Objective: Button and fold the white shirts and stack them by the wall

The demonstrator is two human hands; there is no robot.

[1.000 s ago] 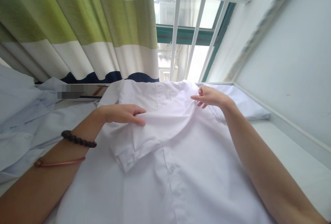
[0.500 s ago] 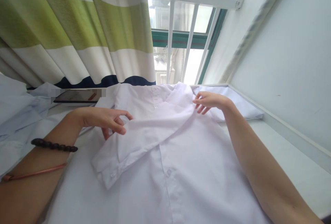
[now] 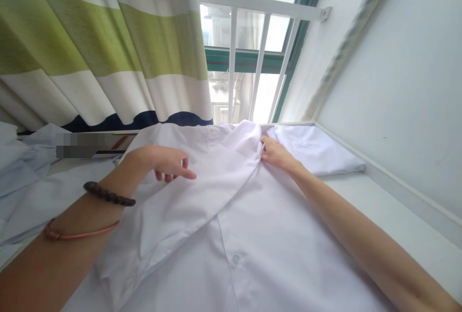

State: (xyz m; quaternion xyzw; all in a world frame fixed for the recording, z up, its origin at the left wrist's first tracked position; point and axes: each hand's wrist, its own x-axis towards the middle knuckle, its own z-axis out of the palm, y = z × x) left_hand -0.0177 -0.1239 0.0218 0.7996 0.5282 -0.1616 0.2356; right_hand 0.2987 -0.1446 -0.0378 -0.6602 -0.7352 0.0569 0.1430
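A white button-up shirt [image 3: 252, 235] lies flat on the table with one sleeve [image 3: 173, 216] folded diagonally across its front. My left hand [image 3: 164, 160] hovers just above that sleeve near the shoulder, index finger pointing, the other fingers loosely curled, holding nothing. A dark bead bracelet and a thin copper-coloured band sit on that wrist. My right hand [image 3: 276, 154] presses on the shirt's fold by the collar, fingertips tucked into the cloth edge.
A folded white garment [image 3: 317, 151] lies at the back right against the wall. Pale blue shirts [image 3: 32, 177] are heaped at the left. A striped green and white curtain [image 3: 108, 47] and a barred window [image 3: 252, 62] stand behind the table.
The sleeve has been laid out flatter and further to the lower left. My left hand let go of it and lifted. My right hand moved down onto the fold by the collar.
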